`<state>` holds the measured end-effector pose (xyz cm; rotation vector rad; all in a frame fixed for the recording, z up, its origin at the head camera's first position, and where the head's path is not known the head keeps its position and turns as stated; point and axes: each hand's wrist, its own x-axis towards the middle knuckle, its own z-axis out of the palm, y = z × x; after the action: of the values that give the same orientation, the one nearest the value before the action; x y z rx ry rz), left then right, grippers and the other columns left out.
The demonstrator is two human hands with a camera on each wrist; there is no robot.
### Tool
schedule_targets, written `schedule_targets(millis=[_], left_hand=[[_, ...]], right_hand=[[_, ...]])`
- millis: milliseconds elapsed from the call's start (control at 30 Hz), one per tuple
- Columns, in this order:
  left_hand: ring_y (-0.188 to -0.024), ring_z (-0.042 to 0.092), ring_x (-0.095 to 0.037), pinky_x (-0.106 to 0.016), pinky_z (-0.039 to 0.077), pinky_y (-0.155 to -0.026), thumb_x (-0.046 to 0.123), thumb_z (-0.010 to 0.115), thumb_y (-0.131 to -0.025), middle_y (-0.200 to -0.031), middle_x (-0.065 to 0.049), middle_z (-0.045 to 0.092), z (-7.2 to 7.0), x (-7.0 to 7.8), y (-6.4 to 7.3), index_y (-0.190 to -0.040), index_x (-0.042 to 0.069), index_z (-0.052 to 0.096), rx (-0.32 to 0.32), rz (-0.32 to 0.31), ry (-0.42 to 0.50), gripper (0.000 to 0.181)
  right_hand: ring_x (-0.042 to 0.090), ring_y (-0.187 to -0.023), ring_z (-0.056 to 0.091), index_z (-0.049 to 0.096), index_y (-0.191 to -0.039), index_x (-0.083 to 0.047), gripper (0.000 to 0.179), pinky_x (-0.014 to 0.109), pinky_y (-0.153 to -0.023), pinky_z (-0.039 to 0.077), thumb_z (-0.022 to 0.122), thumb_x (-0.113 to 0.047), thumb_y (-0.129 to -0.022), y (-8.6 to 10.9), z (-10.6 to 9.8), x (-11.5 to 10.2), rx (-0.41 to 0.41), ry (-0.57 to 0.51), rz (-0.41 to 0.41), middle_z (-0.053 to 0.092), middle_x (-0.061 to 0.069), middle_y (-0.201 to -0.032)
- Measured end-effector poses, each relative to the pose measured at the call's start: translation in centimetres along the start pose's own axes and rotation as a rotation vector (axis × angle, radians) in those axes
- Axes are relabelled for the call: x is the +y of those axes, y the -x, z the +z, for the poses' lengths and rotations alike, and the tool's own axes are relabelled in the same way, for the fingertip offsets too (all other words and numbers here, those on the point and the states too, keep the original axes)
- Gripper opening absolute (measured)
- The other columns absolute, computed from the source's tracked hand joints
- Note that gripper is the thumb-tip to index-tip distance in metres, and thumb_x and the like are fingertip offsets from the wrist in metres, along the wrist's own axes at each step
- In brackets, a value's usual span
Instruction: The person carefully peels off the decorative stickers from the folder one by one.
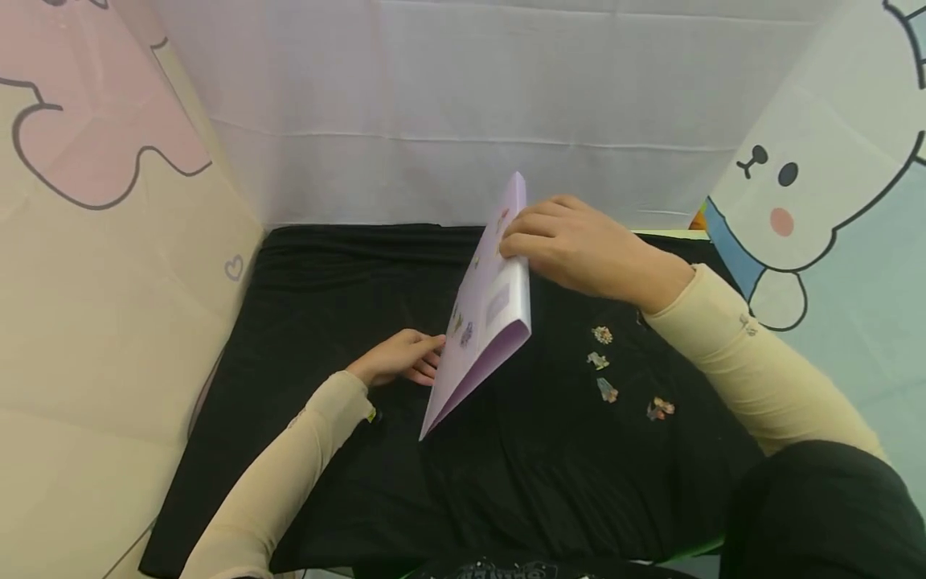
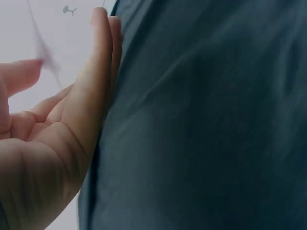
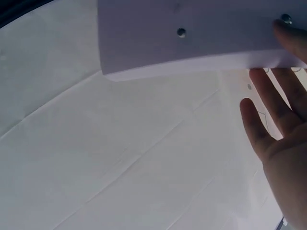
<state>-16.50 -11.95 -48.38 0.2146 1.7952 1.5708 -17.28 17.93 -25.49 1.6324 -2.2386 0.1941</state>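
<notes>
A light purple folder [image 1: 481,297] stands tilted above the black cloth, its spine up and its lower edges apart, with small stickers on the cover. My right hand [image 1: 579,249] holds it by the spine; in the right wrist view the thumb [image 3: 293,40] lies over the folder's riveted side [image 3: 216,33]. Low by the cover's left side is my left hand [image 1: 405,356], its fingers [image 2: 96,72] extended. The left thumb is at the folder's blurred edge [image 2: 45,52]; whether it touches is hard to tell.
Several small stickers or cut-outs [image 1: 608,391] lie on the black cloth [image 1: 564,474] to the right. A small yellow-green thing [image 1: 372,415] shows beside the left wrist. White fabric [image 1: 463,88] hangs behind, with cartoon-printed panels [image 1: 817,177] at the sides.
</notes>
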Motion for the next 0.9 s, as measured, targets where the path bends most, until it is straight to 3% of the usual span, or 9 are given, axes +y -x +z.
schedule_targets(millis=[133,233,400,500,633,667,767,867,900], left_hand=[[-0.090,0.070,-0.027,-0.040,0.058,-0.080,0.036,0.053,-0.105,-0.107,-0.019,0.068,0.0,-0.5,0.3,-0.126,-0.009,0.060,0.017,0.009,0.084,0.050],[-0.088,0.069,-0.026,-0.039,0.058,-0.080,0.033,0.059,-0.102,-0.108,-0.020,0.067,-0.5,-0.2,0.8,-0.125,-0.008,0.062,0.085,0.038,0.098,0.047],[-0.089,0.068,-0.027,-0.036,0.058,-0.080,0.029,0.066,-0.099,-0.109,-0.018,0.068,-2.1,0.8,2.1,-0.120,-0.005,0.066,0.239,0.072,-0.001,0.040],[-0.088,0.066,-0.028,-0.034,0.057,-0.079,0.029,0.067,-0.098,-0.108,-0.016,0.068,-3.1,1.4,2.8,-0.118,-0.003,0.067,0.313,0.082,-0.084,0.037],[-0.086,0.064,-0.027,-0.033,0.056,-0.077,0.026,0.067,-0.098,-0.104,-0.015,0.069,-4.1,1.9,3.5,-0.117,-0.001,0.067,0.378,0.085,-0.179,0.033],[-0.085,0.064,-0.027,-0.033,0.057,-0.077,0.025,0.066,-0.099,-0.104,-0.015,0.070,-4.3,2.0,3.7,-0.118,-0.001,0.067,0.388,0.085,-0.199,0.032],[-0.084,0.066,-0.026,-0.034,0.058,-0.078,0.023,0.066,-0.099,-0.104,-0.015,0.071,-4.7,2.1,3.9,-0.119,-0.002,0.067,0.400,0.092,-0.253,0.033],[-0.082,0.067,-0.025,-0.035,0.058,-0.078,0.022,0.066,-0.099,-0.104,-0.015,0.071,-4.8,2.0,3.8,-0.120,-0.004,0.067,0.393,0.094,-0.300,0.034],[-0.081,0.067,-0.024,-0.034,0.058,-0.077,0.021,0.067,-0.098,-0.103,-0.015,0.072,-4.7,1.9,3.6,-0.120,-0.004,0.067,0.393,0.089,-0.310,0.033]], right_hand=[[0.036,-0.108,0.061,0.065,-0.115,-0.004,0.037,0.053,-0.094,0.045,0.076,0.008,-0.081,1.1,0.6,0.4,0.081,-0.027,-0.021,0.067,0.011,-0.114],[0.036,-0.106,0.060,0.064,-0.114,-0.003,0.034,0.052,-0.093,0.046,0.072,0.009,-0.083,2.3,1.2,0.8,0.118,-0.036,-0.015,0.067,0.013,-0.113],[0.035,-0.102,0.059,0.061,-0.114,-0.004,0.038,0.048,-0.086,0.050,0.074,0.008,-0.081,4.9,3.2,1.6,0.142,0.001,0.033,0.063,0.015,-0.114],[0.034,-0.101,0.060,0.058,-0.117,-0.004,0.052,0.048,-0.082,0.052,0.080,0.011,-0.073,6.7,5.2,1.7,0.143,0.016,0.062,0.061,0.017,-0.116],[0.034,-0.102,0.061,0.055,-0.120,-0.004,0.057,0.048,-0.078,0.054,0.079,0.013,-0.072,8.9,8.0,0.8,0.060,-0.008,0.133,0.059,0.020,-0.118],[0.032,-0.101,0.061,0.055,-0.120,-0.005,0.048,0.048,-0.079,0.054,0.076,0.008,-0.079,9.3,8.6,0.4,0.015,-0.060,0.211,0.060,0.018,-0.118],[0.026,-0.099,0.059,0.059,-0.122,-0.010,0.027,0.047,-0.083,0.051,0.058,-0.025,-0.100,9.8,10.2,-0.8,-0.145,-0.289,0.570,0.060,0.011,-0.121],[0.023,-0.098,0.055,0.060,-0.125,-0.015,0.059,0.045,-0.086,0.047,0.036,-0.062,-0.100,10.1,11.6,-1.7,-0.243,-0.456,0.921,0.059,0.005,-0.122],[0.023,-0.098,0.055,0.060,-0.127,-0.015,0.066,0.045,-0.087,0.047,0.032,-0.068,-0.098,10.1,11.9,-1.9,-0.273,-0.472,0.969,0.059,0.005,-0.123]])
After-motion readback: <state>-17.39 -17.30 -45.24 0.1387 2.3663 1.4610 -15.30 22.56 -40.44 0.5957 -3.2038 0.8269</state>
